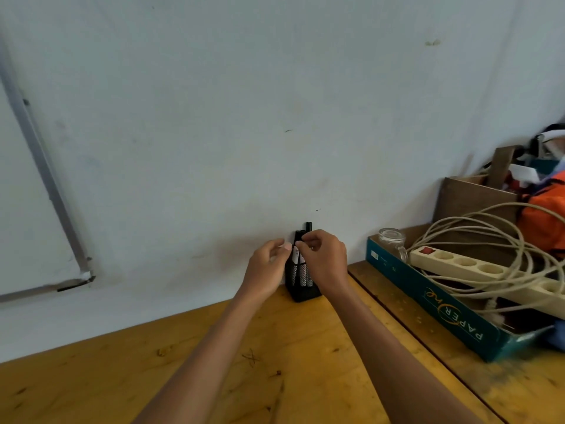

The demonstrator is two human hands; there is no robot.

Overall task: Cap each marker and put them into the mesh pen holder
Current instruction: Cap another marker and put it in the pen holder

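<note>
A black mesh pen holder [301, 290] stands on the wooden table [275, 362] against the white wall. Several markers with black caps [308, 226] stand upright inside it. My right hand [324, 258] is at the holder's right and pinches the top of one marker with thumb and forefinger. My left hand [269, 264] is at the holder's left, its fingers loosely curled and its fingertips close to the same marker; whether they touch it I cannot tell. Both hands hide most of the holder's rim.
A teal paper-box lid [434, 301] at the right holds a beige power strip [477, 267] with coiled cable and a glass jar [393, 237]. Behind it is a cardboard box [477, 197] with orange fabric. A whiteboard [39, 209] hangs at the left.
</note>
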